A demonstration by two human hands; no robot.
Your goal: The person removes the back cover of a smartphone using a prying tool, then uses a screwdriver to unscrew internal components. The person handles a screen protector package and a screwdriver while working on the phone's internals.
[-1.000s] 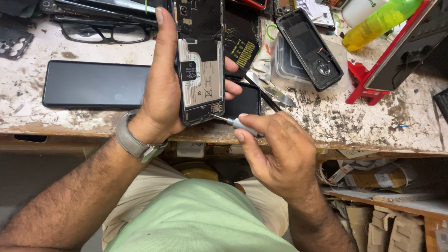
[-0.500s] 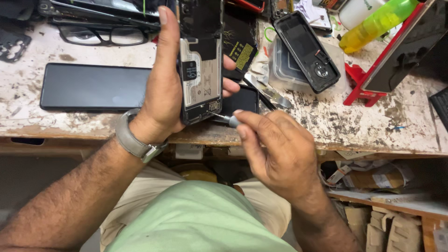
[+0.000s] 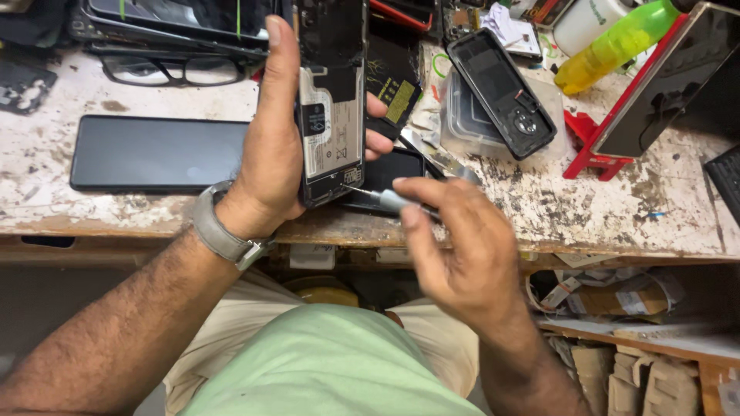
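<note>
Black opened phone: a slim black smartphone with its back cover off (image 3: 330, 115), white inner plate showing, stands upright in the left hand (image 3: 270, 154), which wraps it from behind, thumb along one long edge, fingertips on the other.
Change: half a second ago the small grey-handled screwdriver (image 3: 385, 199) hovered just off the lower edge; now its tip touches the phone's bottom corner.
Meaning: the tool looks seated on a screw there.
Right hand: the right hand (image 3: 462, 246) pinches the screwdriver between thumb and fingers, just beside the phone's lower end.
Nearby: a flat black screen panel (image 3: 154, 152) lies on the worn white bench (image 3: 601, 216).

One head-worn view looks steeply down, close over the workbench (image 3: 116, 212).
</note>
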